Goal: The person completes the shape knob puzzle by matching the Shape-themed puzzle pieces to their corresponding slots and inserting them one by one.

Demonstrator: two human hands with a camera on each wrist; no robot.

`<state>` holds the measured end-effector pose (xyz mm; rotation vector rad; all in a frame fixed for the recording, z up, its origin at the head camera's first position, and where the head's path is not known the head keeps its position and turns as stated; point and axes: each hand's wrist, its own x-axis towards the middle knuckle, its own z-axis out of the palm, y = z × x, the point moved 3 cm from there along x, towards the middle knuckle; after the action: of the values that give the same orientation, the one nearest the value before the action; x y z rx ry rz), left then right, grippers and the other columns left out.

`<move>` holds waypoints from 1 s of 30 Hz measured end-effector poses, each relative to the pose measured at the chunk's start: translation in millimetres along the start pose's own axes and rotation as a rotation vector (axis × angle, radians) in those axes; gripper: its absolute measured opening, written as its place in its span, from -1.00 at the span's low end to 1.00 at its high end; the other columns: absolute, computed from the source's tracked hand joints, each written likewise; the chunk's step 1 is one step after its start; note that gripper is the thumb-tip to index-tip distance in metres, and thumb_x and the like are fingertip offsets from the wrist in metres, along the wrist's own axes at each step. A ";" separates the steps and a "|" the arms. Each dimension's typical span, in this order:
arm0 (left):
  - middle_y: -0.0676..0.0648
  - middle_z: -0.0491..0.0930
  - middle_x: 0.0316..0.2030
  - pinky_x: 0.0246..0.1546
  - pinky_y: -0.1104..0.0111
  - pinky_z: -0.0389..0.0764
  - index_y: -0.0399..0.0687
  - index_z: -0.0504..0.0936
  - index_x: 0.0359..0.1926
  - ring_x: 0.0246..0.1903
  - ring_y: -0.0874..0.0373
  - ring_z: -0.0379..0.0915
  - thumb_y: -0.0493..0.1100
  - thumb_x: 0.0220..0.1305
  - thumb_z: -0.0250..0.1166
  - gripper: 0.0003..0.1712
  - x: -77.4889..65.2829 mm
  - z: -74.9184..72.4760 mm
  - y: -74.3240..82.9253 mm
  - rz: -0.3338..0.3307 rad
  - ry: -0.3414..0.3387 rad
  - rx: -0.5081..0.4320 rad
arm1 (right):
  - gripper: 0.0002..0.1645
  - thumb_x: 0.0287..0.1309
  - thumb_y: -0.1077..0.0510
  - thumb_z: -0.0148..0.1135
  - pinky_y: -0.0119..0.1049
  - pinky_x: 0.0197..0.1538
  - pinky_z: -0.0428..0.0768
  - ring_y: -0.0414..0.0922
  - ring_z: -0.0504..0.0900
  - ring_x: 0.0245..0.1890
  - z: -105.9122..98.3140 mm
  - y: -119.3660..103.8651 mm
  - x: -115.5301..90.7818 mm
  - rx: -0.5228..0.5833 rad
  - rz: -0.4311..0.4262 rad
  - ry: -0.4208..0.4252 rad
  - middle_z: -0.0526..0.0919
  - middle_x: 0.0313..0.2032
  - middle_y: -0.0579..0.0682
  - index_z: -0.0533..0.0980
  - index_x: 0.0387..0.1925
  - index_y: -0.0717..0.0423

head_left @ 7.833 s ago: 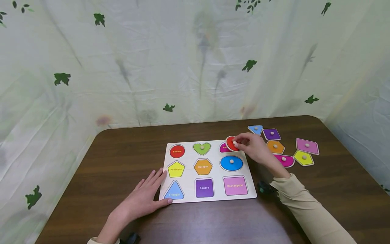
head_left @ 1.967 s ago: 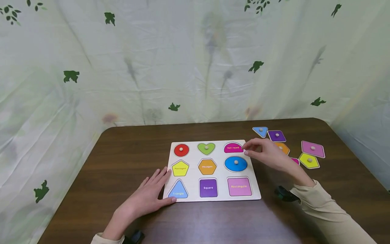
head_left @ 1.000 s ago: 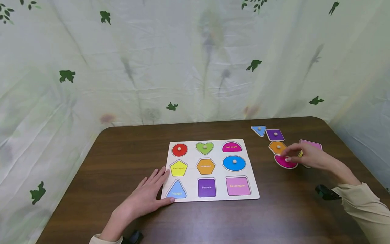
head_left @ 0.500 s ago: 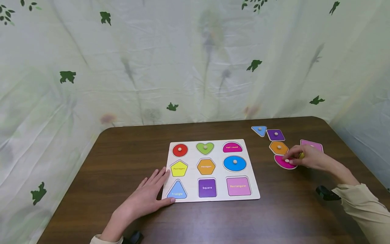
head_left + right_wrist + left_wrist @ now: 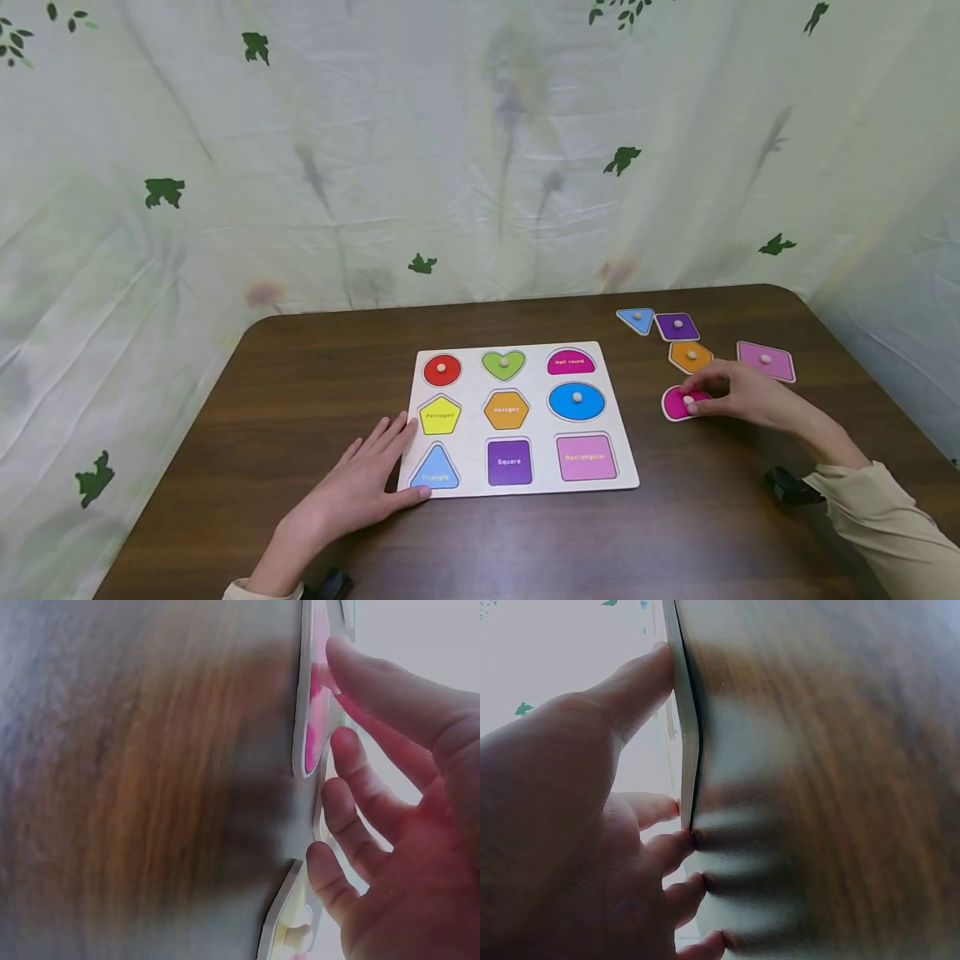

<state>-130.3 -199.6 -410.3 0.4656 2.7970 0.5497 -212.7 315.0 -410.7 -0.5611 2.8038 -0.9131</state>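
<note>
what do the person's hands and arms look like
The left hand and right hand are bare: no gloves or rings show. On the right, a loose, creased cream cloth sleeve and a small black device near its end; on the left, a cream cloth cuff and a similar black device, both cut off by the frame.

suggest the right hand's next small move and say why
I'd probably carry the magenta half-round piece leftward to the matching "Half round" slot on the board: the right hand pinches its knob, and no piece covers that slot.
</note>
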 end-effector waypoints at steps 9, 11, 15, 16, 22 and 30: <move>-0.08 -0.05 0.53 0.38 -0.19 -0.07 -0.02 0.07 0.54 0.49 -0.13 -0.22 0.39 0.15 0.30 0.12 0.7 0.7 -0.4 0.000 -0.001 0.004 | -0.80 0.09 0.12 0.46 -0.27 -0.07 0.53 -0.13 0.56 -0.15 1.1 0.2 -1.8 -0.008 -0.086 -0.001 0.68 -0.18 -0.15 0.71 -0.19 -0.03; -0.08 -0.05 0.53 0.38 -0.20 -0.07 -0.01 0.06 0.55 0.50 -0.13 -0.22 0.39 0.15 0.30 0.12 0.9 0.6 -0.6 -0.002 -0.002 0.004 | -0.83 0.09 0.14 0.46 -0.31 -0.09 0.53 -0.17 0.56 -0.19 2.0 0.6 -1.6 -0.012 -0.097 0.019 0.67 -0.21 -0.17 0.71 -0.23 -0.06; -0.07 -0.05 0.53 0.38 -0.20 -0.08 0.00 0.06 0.55 0.50 -0.13 -0.23 0.40 0.14 0.29 0.13 1.5 0.6 -1.1 -0.007 -0.006 0.004 | -0.81 0.11 0.10 0.45 -0.29 -0.11 0.54 -0.14 0.55 -0.19 3.0 -1.2 -0.3 -0.018 -0.059 0.046 0.69 -0.23 -0.19 0.70 -0.20 -0.05; -0.07 -0.05 0.53 0.38 -0.20 -0.07 0.00 0.06 0.55 0.50 -0.13 -0.23 0.41 0.14 0.29 0.13 1.7 0.7 -1.3 -0.009 -0.006 0.006 | -0.80 0.12 0.08 0.45 -0.28 -0.10 0.55 -0.12 0.56 -0.18 3.2 -2.1 0.2 -0.018 -0.047 0.053 0.69 -0.23 -0.18 0.70 -0.18 -0.04; -0.06 -0.05 0.53 0.38 -0.19 -0.07 0.01 0.07 0.55 0.50 -0.12 -0.23 0.42 0.13 0.29 0.13 1.9 2.0 -1.3 -0.009 -0.005 0.007 | -0.78 0.15 0.05 0.43 -0.27 -0.13 0.57 -0.08 0.57 -0.18 4.9 -9.8 4.3 -0.012 -0.033 0.098 0.69 -0.25 -0.15 0.68 -0.16 -0.02; -0.05 -0.05 0.53 0.38 -0.18 -0.06 0.02 0.07 0.54 0.50 -0.11 -0.23 0.43 0.13 0.29 0.13 1.7 2.8 -2.1 -0.009 -0.001 0.008 | -0.76 0.15 0.12 0.42 -0.37 -0.23 0.56 -0.10 0.54 -0.27 9.6 -19.6 12.8 0.032 -0.058 0.158 0.65 -0.31 -0.11 0.69 -0.14 0.09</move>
<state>-131.6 -199.9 -414.0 0.4549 2.7998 0.5370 -216.1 290.2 -407.0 -0.5929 2.9198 -1.0563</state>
